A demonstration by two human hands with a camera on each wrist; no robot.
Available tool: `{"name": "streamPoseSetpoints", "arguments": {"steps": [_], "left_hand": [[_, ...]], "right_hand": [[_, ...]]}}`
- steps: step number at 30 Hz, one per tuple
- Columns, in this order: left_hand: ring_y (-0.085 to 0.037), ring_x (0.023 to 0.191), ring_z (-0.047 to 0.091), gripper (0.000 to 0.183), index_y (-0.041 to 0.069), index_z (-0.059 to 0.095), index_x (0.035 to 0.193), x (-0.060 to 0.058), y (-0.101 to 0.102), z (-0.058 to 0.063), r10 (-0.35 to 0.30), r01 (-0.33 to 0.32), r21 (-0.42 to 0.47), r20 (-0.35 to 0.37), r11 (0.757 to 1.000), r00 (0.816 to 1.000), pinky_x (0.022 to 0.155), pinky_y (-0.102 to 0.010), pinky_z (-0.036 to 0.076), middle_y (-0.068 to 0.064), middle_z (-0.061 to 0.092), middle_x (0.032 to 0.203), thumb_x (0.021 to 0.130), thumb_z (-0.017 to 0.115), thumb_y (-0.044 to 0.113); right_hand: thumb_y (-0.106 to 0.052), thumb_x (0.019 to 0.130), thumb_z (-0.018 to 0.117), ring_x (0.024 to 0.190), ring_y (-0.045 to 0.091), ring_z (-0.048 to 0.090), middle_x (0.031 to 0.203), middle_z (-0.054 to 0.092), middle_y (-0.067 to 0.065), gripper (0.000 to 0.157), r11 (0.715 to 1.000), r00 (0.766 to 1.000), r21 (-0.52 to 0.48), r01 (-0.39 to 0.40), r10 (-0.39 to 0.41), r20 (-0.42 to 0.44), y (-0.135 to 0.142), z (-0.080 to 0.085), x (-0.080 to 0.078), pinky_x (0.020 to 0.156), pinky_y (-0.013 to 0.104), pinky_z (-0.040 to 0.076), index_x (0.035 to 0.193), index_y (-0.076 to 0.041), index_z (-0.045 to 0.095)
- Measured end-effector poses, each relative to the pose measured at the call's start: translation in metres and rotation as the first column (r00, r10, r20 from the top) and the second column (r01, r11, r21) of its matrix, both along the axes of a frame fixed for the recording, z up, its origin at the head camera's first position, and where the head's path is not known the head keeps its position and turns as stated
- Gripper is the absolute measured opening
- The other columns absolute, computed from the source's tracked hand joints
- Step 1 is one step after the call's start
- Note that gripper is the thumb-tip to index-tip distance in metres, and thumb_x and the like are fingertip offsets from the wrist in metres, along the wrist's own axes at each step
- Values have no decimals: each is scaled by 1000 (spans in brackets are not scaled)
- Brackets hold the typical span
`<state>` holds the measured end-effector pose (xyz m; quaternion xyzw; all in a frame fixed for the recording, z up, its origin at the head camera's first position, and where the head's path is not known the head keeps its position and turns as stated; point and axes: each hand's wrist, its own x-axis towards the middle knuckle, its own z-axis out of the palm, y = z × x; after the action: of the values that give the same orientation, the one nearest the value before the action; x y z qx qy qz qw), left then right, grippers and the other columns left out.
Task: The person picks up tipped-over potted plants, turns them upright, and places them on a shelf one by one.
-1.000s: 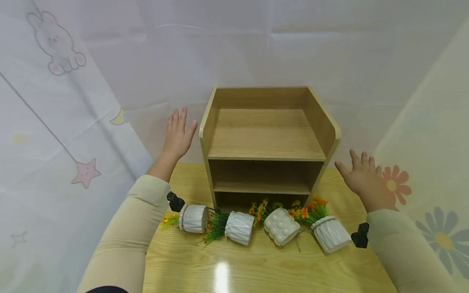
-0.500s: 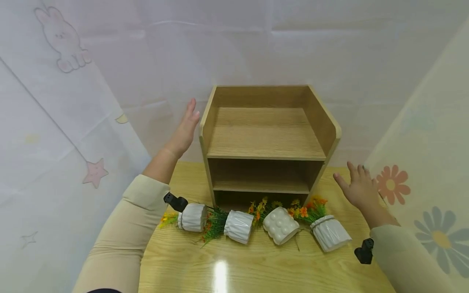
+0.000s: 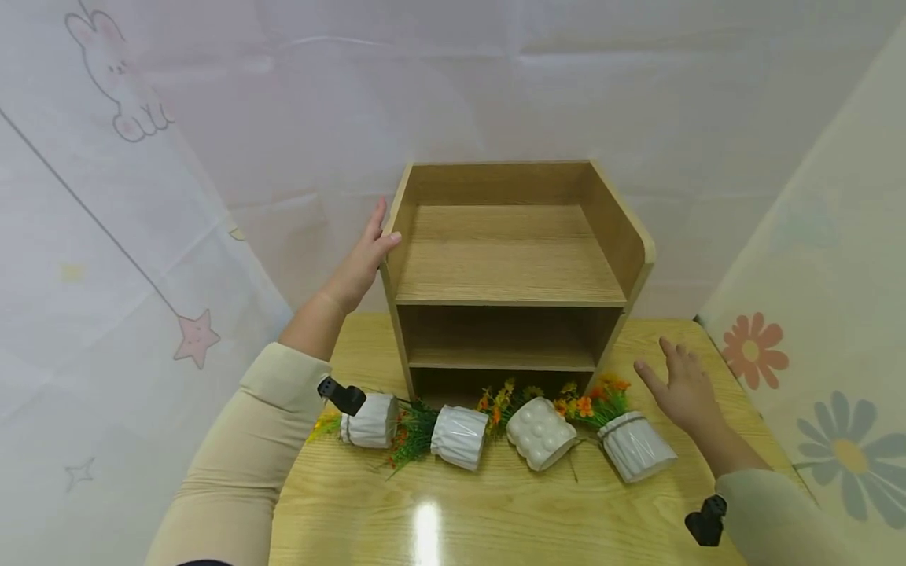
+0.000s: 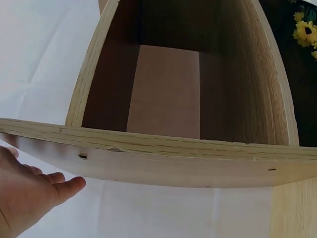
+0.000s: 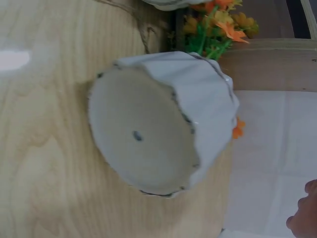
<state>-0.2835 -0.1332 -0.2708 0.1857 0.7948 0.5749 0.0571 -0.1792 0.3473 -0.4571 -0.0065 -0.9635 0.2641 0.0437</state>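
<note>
A wooden shelf unit [image 3: 510,267] with an open top tier and lower tiers stands at the back of the table. My left hand [image 3: 359,267] is at the outer face of its left side panel [image 4: 173,166], fingers extended and thumb tip at the panel's edge. To the right, my right hand [image 3: 683,389] hovers with fingers spread, holding nothing. Closest to it lies a white pleated flowerpot [image 3: 637,446] with orange flowers, tipped over, its round base [image 5: 143,131] facing the right wrist camera.
Three more tipped flowerpots lie in a row before the shelf: a bumpy cream one [image 3: 541,435], a pleated white one [image 3: 458,438] and another white one [image 3: 371,422], partly behind the left wrist camera [image 3: 342,395]. A printed cloth [image 3: 453,86] hangs behind the wooden table [image 3: 524,519].
My left hand has moved right, up to the shelf's left side. My right hand has come down and slightly left, fingers still spread. The flowerpots lie as before.
</note>
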Motion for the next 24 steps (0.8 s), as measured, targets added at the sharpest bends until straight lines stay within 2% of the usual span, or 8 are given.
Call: {"name": "streamPoseSetpoints", "arguments": {"steps": [3, 8, 13, 18, 24], "left_hand": [[-16, 151, -14, 73, 35, -12, 156, 0, -1, -3, -7, 6, 16, 11, 1000, 1000, 121, -55, 1, 11, -18, 164, 100, 35, 36], [-20, 152, -12, 74, 34, -14, 156, 2, -4, -7, -19, 17, 37, 48, 999, 999, 120, -58, 1, 9, -17, 164, 99, 34, 39], [-27, 152, 0, 75, 35, -13, 156, 3, -8, -10, -10, 3, 71, 94, 998, 996, 119, -59, 5, 3, -13, 165, 98, 34, 40], [-31, 147, 14, 75, 32, -11, 157, 4, -10, -12, -24, 13, 131, 86, 991, 996, 120, -53, 10, -1, -8, 165, 97, 35, 34], [-31, 145, 17, 75, 32, -10, 158, 5, -10, -13, -31, 18, 162, 78, 987, 996, 119, -49, 13, 1, -11, 165, 96, 34, 28]], "right_hand": [[-48, 103, 35, 135, 67, 5, 150, 7, 46, 81, 1000, 1000, -28, -8, 9, 22, -2, -9, 9, 103, 78, 9, 155, 4, 3], [-49, 103, 37, 136, 66, 1, 152, 1, 44, 83, 998, 998, -68, -5, 10, 67, -5, -26, 20, 105, 77, 5, 156, 3, 0], [-49, 101, 41, 139, 63, 0, 152, 2, 44, 86, 996, 996, -90, -6, 14, 88, -11, -36, 28, 105, 77, 6, 155, 4, 1], [-53, 98, 47, 140, 62, -2, 154, -1, 42, 93, 993, 989, -114, 4, 13, 150, -16, -45, 36, 104, 77, 9, 156, 2, -1], [-54, 95, 53, 139, 62, 2, 154, -3, 42, 100, 993, 978, -118, 11, 14, 207, -18, -54, 45, 100, 80, 14, 156, -1, -4]]}}
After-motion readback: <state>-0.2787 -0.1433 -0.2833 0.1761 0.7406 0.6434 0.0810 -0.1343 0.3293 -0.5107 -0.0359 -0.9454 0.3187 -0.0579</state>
